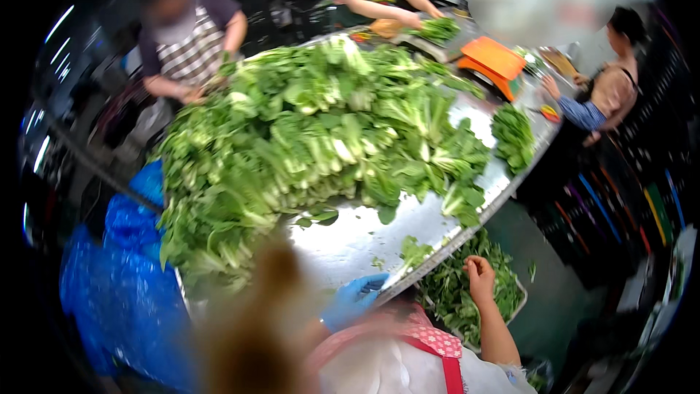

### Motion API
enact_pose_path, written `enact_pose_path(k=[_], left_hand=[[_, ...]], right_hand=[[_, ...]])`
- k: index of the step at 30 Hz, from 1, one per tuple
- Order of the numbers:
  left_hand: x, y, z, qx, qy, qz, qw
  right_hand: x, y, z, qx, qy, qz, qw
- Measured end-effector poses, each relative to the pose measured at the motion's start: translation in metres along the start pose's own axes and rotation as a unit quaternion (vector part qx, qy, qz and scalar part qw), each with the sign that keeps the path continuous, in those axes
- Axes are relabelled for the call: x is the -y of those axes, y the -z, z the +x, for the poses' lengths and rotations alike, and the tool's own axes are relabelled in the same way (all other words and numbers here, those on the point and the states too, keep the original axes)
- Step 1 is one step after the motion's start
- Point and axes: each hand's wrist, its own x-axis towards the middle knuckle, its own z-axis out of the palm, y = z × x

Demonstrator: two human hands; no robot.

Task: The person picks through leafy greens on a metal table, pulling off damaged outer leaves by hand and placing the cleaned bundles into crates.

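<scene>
My left hand (pixel 353 298), in a blue glove, is low over the near edge of a metal table (pixel 328 238), beside a small loose leafy green (pixel 414 251); whether it holds anything cannot be told. My bare right hand (pixel 480 278) is raised beyond the table's edge with curled fingers, above a container of leafy greens (pixel 465 298), and no object shows in it. A large heap of leafy greens with pale stems (pixel 328 137) covers much of the table. A separate bunch of greens (pixel 512 134) lies near the right edge.
An orange-topped scale (pixel 495 63) stands at the back right. Several people are around the table, one handling greens (pixel 440 30). Blue plastic bags (pixel 126 284) hang at the left. Dark stacked crates (pixel 618 202) are at the right. A blurred brown shape covers the lower middle.
</scene>
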Motion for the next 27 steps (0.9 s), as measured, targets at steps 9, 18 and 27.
enact_pose_path(k=[9,18,27], left_hand=[[-0.014,0.075,0.018,-0.34,0.025,0.094,0.935],[-0.023,0.143,0.112,-0.393,0.076,0.497,0.77],[-0.017,0.159,0.14,-0.418,0.08,0.436,0.793]], right_hand=[[0.133,-0.15,0.105,0.195,0.351,-0.075,0.913],[0.198,-0.269,0.177,0.217,0.388,-0.237,0.864],[0.202,-0.274,0.192,0.23,0.494,-0.215,0.81]])
